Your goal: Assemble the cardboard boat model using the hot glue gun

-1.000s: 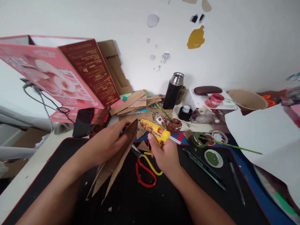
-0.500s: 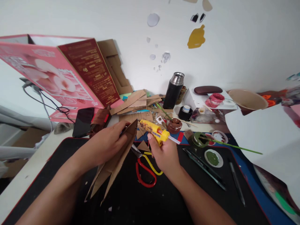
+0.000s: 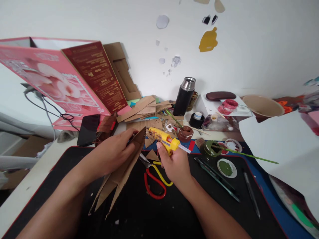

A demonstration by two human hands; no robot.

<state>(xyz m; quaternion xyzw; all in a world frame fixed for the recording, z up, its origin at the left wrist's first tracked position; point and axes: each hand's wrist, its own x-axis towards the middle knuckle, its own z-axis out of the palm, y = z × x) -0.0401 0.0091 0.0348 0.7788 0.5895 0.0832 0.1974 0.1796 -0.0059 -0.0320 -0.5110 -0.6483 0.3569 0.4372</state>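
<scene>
My left hand [image 3: 116, 151] is closed on a folded piece of brown cardboard [image 3: 126, 172], which slants from its raised tip down towards me. In my right hand [image 3: 175, 166] is a yellow glue gun [image 3: 161, 136], its fingers wrapped round the handle. The nozzle points left and is right by the upper tip of the cardboard; whether they touch I cannot tell. A clear glue stick [image 3: 184, 148] pokes out of the gun's back end. Between my hands, scissors [image 3: 156, 184] with one red and one yellow handle lie on the black mat [image 3: 139, 219].
Cardboard scraps [image 3: 142, 109] are heaped by the wall, beside a black flask [image 3: 184, 96] and a pink box [image 3: 54, 76]. To the right are a green paint jar [image 3: 211, 148], a lid of green paint [image 3: 226, 168] and pens [image 3: 216, 179]. A phone [image 3: 88, 129] lies left.
Almost nothing differs. Both hands keep their hold, and the cardboard's lower end has shifted very slightly to the left.
</scene>
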